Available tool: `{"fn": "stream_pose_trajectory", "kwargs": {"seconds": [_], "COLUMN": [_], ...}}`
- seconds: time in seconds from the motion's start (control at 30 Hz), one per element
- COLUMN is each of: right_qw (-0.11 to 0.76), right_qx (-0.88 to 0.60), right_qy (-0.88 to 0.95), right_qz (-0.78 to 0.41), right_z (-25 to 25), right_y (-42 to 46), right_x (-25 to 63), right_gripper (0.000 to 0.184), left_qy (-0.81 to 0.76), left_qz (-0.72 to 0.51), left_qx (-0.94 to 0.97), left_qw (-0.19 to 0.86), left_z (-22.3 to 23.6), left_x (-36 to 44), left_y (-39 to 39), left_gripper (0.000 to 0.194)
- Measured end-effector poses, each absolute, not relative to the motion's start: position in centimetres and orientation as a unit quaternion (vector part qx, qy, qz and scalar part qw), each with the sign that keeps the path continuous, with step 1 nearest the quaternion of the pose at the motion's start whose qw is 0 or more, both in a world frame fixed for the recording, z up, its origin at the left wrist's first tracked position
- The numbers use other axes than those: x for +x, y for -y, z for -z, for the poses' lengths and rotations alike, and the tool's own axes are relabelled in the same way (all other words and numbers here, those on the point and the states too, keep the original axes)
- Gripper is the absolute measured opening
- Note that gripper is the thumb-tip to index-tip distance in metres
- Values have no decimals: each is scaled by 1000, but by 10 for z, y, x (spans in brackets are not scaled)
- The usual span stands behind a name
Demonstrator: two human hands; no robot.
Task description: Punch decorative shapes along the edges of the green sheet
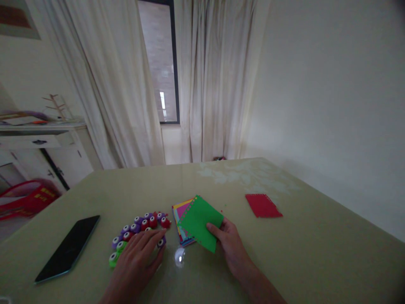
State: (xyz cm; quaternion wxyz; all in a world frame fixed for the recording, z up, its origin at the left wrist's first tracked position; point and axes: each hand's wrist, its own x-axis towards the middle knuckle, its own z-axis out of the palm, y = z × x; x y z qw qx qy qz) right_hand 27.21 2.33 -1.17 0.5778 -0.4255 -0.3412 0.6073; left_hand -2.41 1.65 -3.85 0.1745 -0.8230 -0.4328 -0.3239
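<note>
My right hand [232, 245] pinches a green sheet [202, 217] near its right corner, the thumb on top and the other fingers beneath. One edge of the green sheet has a row of notched holes. The sheet is tilted over a stack of coloured sheets [181, 210], hiding much of it; yellow, purple and blue show at the stack's edges. My left hand [141, 253] curves low over a cluster of eyeball toys [134, 228] in purple, red and green. Between its thumb and fingertips is a purple eyeball toy [161, 242]. The hand covers part of the cluster.
A red sheet [263, 205] with a notched edge lies to the right on the greenish table [316, 253]. At the left lies a dark-screened tablet or phone [68, 249]. Curtains [126, 84], a window and a white cabinet [63, 147] stand beyond the table.
</note>
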Motion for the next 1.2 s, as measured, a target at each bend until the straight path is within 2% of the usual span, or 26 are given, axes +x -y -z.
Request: {"fn": "stream_pose_trajectory", "kwargs": {"seconds": [0.6,0.93,1.2], "right_qw": [578,580,595], "right_qx": [-427,-413,-417], "right_qy": [335,341,334], "right_qz": [-609,-614,-601], "right_z": [12,5,5], "right_y": [-26,-24,-25], "right_x": [273,270,270], "right_gripper": [62,55,56], "left_qy": [394,398,384], "left_qz": [355,315,290], "left_qx": [-840,-852,-867], "left_qw": [117,130,132], "left_z": [39,41,42], "left_x": [-16,-14,-21], "left_y": [-12,-15,-20], "left_gripper": [26,36,35]}}
